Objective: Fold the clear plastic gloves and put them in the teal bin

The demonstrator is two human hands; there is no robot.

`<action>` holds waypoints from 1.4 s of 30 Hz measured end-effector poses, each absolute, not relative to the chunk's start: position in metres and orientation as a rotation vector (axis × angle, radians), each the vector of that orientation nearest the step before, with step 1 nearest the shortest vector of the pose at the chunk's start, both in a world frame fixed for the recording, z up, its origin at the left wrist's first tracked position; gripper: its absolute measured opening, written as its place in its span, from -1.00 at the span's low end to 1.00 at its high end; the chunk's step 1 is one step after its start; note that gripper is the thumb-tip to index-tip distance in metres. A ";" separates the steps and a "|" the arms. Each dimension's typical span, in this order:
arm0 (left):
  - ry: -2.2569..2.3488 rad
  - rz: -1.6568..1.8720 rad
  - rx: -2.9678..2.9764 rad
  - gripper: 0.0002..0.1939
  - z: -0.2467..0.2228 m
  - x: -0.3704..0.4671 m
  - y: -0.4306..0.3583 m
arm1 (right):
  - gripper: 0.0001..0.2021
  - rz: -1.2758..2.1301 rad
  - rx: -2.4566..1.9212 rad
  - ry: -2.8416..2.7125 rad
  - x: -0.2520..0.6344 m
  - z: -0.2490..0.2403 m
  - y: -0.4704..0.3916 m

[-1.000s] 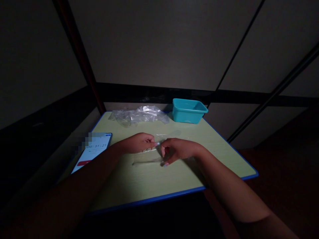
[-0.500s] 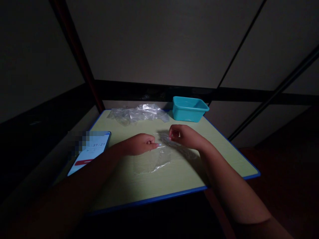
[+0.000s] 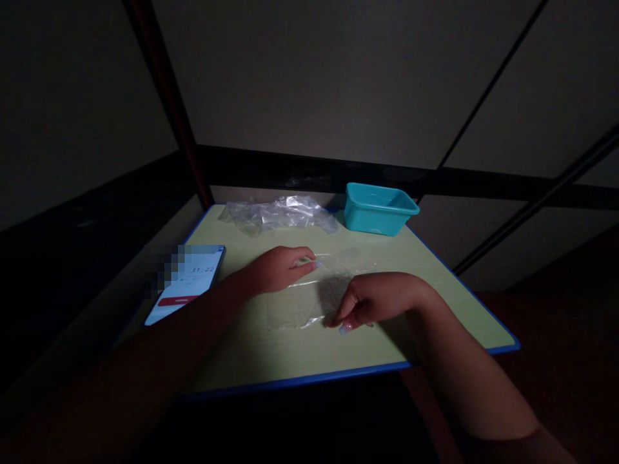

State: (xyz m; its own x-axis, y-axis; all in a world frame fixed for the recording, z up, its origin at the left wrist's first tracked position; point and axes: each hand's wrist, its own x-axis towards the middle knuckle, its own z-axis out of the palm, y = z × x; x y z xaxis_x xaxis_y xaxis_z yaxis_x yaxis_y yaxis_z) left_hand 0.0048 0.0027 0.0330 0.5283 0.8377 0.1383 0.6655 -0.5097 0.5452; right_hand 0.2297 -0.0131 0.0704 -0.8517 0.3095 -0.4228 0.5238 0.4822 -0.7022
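A thin clear plastic bag (image 3: 290, 310) lies spread on the table between my hands, faint and wrinkled. My left hand (image 3: 285, 267) is at its far left side, with thumb and fingertips pinched together on the plastic. Over the bag's right part is my right hand (image 3: 377, 299), bent at the wrist. Its fingers point down at the bag's near edge and touch it, the thumb a little apart from them. Part of the bag is hidden under this hand.
Crumpled clear plastic (image 3: 285, 214) lies along the table's back edge. A turquoise basket (image 3: 374, 219) stands at the back right. On the left lies a phone (image 3: 193, 283) with its screen lit. The pale green table (image 3: 242, 361) has a blue rim, with wall panels behind.
My right hand has moved from the bag's far side toward its near edge, its fingers turning down. The left hand has loosened from a fist to a pinch. The view has shifted slightly.
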 end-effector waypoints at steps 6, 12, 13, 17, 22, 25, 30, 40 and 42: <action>1.339 0.482 2.791 -0.25 0.024 0.012 -0.010 | -0.63 -1.181 0.692 2.504 0.227 0.074 -0.014; 1.295 0.262 2.773 -0.10 0.013 0.013 -0.013 | -0.77 -1.202 0.785 2.558 0.231 0.074 -0.007; 1.290 0.239 2.764 -0.08 0.012 0.012 -0.013 | -0.80 -1.173 0.835 2.607 0.232 0.074 -0.005; 1.268 0.159 2.745 0.02 0.012 0.012 -0.012 | -0.91 -1.010 0.979 2.721 0.230 0.071 0.001; 1.255 0.083 2.707 0.03 0.016 0.014 -0.015 | -0.90 -1.062 0.906 2.710 0.226 0.065 0.001; 1.277 0.094 2.688 -0.04 0.019 0.014 -0.014 | -0.91 -1.118 0.829 2.689 0.224 0.063 -0.002; 1.461 0.183 2.686 -0.13 0.021 0.009 -0.009 | -0.94 -1.059 0.833 2.736 0.220 0.065 -0.006; 1.198 -0.013 2.727 0.24 0.012 0.008 -0.008 | -0.74 -0.739 0.877 2.877 0.209 0.048 0.002; 1.165 -0.042 2.711 0.27 0.010 0.009 -0.008 | -0.75 -0.720 0.877 2.893 0.210 0.045 0.005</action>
State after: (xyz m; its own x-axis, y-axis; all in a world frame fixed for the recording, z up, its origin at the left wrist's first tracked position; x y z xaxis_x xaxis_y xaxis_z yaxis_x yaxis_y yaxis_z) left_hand 0.0088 -0.0076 0.0099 0.6906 0.7162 -0.1006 0.7215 -0.6729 0.1632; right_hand 0.2102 0.0049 0.0448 -0.8403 0.5172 -0.1624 0.5330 0.7334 -0.4219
